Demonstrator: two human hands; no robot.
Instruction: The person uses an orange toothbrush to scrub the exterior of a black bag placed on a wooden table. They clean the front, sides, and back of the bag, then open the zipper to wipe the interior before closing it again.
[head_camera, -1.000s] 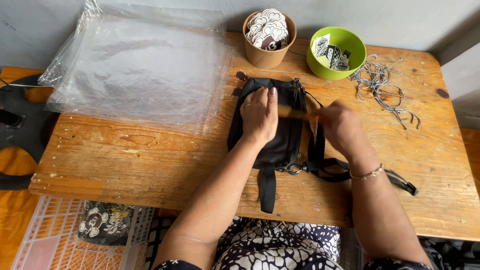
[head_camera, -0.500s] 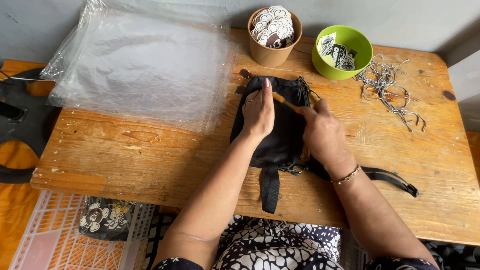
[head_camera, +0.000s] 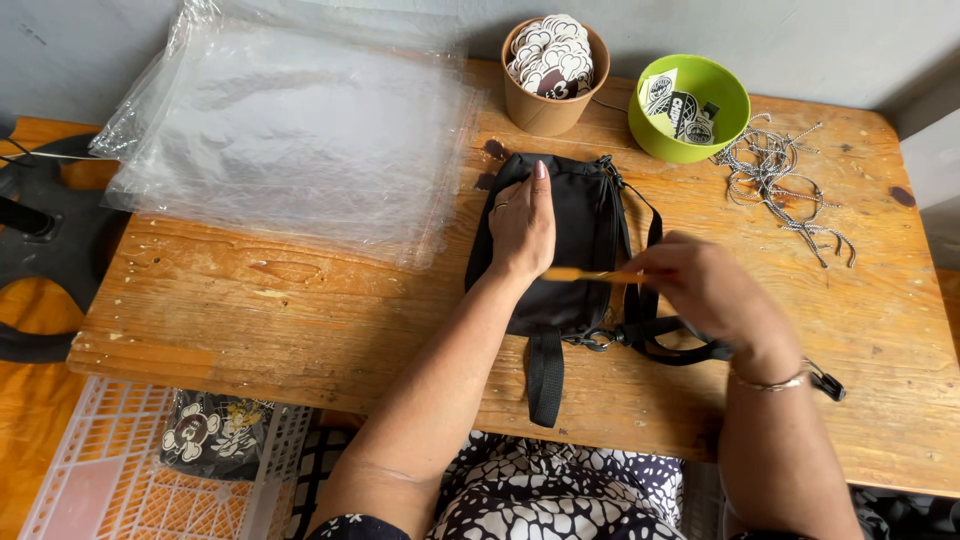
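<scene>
Pressing flat on one black bag (head_camera: 575, 240), near the table's (head_camera: 300, 320) far edge, with left hand (head_camera: 522, 225) fingers spread. Pinching one thin orange stick (head_camera: 585, 275) in right hand (head_camera: 700, 290), blurred, over the bag's zipper side. Possibly snagging the loose strap (head_camera: 545, 375) hanging over the near edge, dragging the bag off. Standing behind: one brown cup (head_camera: 550, 75), one green bowl (head_camera: 690, 105).

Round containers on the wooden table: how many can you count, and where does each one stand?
2. A brown paper cup of round stickers stands at the table's far edge, above the black bag. A green bowl of tags stands just right of it. None looks hidden.
</scene>
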